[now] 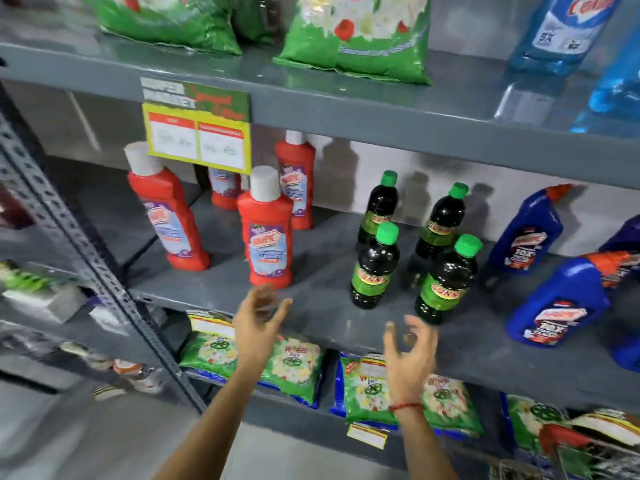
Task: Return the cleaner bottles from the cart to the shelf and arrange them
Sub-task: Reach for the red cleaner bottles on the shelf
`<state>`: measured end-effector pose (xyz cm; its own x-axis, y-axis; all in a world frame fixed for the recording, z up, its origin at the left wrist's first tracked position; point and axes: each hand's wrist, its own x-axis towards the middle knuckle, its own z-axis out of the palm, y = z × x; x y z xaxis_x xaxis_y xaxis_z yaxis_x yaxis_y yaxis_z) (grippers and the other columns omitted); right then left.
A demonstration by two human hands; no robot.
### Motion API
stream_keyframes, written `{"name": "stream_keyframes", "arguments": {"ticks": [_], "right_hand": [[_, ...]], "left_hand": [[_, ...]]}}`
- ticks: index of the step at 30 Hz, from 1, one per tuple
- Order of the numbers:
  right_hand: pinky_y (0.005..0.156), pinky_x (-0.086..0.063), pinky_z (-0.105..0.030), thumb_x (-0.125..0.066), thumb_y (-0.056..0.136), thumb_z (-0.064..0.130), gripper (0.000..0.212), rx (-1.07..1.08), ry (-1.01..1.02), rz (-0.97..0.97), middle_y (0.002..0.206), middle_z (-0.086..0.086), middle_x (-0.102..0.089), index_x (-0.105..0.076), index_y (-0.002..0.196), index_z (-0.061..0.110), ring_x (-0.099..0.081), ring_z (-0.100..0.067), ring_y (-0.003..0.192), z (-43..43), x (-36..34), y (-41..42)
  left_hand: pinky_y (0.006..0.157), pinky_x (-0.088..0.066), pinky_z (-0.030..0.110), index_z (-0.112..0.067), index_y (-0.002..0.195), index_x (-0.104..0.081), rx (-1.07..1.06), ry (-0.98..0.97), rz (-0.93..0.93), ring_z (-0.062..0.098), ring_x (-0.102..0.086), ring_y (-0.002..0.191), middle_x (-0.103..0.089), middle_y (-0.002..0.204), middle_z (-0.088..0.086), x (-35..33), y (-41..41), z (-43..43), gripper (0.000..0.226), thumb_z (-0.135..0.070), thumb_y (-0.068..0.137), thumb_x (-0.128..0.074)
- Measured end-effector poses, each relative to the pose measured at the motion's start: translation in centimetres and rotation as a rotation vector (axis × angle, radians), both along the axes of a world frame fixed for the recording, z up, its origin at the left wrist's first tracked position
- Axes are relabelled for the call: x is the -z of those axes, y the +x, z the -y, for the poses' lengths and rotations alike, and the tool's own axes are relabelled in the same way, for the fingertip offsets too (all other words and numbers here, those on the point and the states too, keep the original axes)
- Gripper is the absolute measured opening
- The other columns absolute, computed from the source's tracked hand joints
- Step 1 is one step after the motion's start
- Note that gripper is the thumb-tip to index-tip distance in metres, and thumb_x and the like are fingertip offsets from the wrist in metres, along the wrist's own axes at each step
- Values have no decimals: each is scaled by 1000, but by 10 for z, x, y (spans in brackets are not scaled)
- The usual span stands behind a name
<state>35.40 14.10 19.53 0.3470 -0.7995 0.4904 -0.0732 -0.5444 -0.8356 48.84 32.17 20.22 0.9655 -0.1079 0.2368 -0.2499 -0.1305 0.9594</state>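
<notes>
Both hands are raised before the grey metal shelf [329,327], fingers spread and nothing held: the left hand [258,322] just near of a red plastic cleaner bottle with a white cap [270,233], the right hand [410,351] near four dark green-capped bottles [446,282]. Blue angled-neck bottles [557,303] are seen rightward; contact, through blur, seems absent.

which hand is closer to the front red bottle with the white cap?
Left. The left hand is open just below the front red bottle, almost at its base. The right hand is open further right, below the dark green-capped bottles.
</notes>
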Motion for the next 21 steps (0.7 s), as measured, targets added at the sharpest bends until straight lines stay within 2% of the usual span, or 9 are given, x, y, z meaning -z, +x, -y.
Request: {"name": "stream_keyframes", "arguments": {"ticks": [2, 4, 6, 8, 9, 11, 13, 16, 21], "right_hand": [[73, -45, -13, -71, 76, 11, 37, -200, -20, -40, 95, 3, -54, -52, 101, 31, -52, -5, 78, -33, -4, 30], [76, -46, -13, -73, 75, 19, 37, -385, 25, -136, 100, 2, -55, -54, 107, 22, -55, -9, 85, -57, -11, 65], [83, -47, -24, -77, 70, 23, 58, -528, 140, -244, 111, 1, -53, -50, 120, 14, -55, -14, 96, -71, -15, 101], [94, -46, -32, -82, 64, 21, 76, -605, 219, -318, 122, -6, -52, -43, 129, 9, -53, -18, 108, -78, -17, 131], [99, -45, -37, -83, 62, 20, 80, -620, 242, -342, 127, -10, -53, -43, 129, 7, -54, -22, 113, -80, -18, 143], [100, -46, -43, -84, 60, 21, 76, -617, 262, -362, 126, -14, -57, -47, 124, 6, -56, -26, 114, -82, -16, 161], [94, -49, -38, -83, 61, 24, 64, -583, 261, -353, 118, -14, -62, -52, 115, 10, -60, -27, 108, -85, -14, 170], [87, -47, -28, -81, 65, 26, 59, -550, 284, -314, 116, -11, -64, -53, 115, 14, -61, -22, 104, -89, -12, 175], [85, -45, -25, -79, 67, 27, 59, -544, 279, -310, 116, -10, -63, -51, 117, 13, -58, -16, 100, -91, -9, 177]], "left_hand": [[70, -54, 33, -40, 97, -53, -157, -9, 22, -7, -59, 77, -64, 93, -10, -2, 21, -36, 35, -36, 70, -75], [79, -54, 39, -30, 116, -49, -256, 14, -8, 1, -57, 92, -57, 110, 0, -4, 46, -64, 58, -28, 67, -79], [90, -50, 42, -21, 133, -36, -274, 93, -29, 17, -51, 109, -43, 127, 7, -5, 69, -83, 82, -25, 65, -81], [102, -42, 48, -17, 139, -26, -273, 152, -45, 27, -43, 122, -32, 137, 11, -5, 90, -94, 96, -24, 62, -83], [107, -37, 48, -16, 141, -23, -272, 169, -47, 29, -38, 127, -27, 142, 13, -5, 99, -97, 101, -24, 61, -84], [113, -29, 45, -12, 143, -18, -270, 188, -69, 30, -29, 135, -22, 147, 16, -7, 116, -101, 108, -25, 59, -85], [114, -28, 46, -7, 142, -18, -268, 199, -116, 32, -26, 136, -23, 147, 20, -11, 130, -102, 110, -28, 57, -86], [110, -34, 47, -4, 139, -23, -252, 213, -129, 33, -35, 131, -36, 141, 22, -14, 145, -102, 107, -31, 57, -85], [93, -47, 45, -9, 120, -46, -305, 256, -113, 33, -55, 109, -57, 118, 18, -15, 155, -99, 79, -36, 56, -83]]}}
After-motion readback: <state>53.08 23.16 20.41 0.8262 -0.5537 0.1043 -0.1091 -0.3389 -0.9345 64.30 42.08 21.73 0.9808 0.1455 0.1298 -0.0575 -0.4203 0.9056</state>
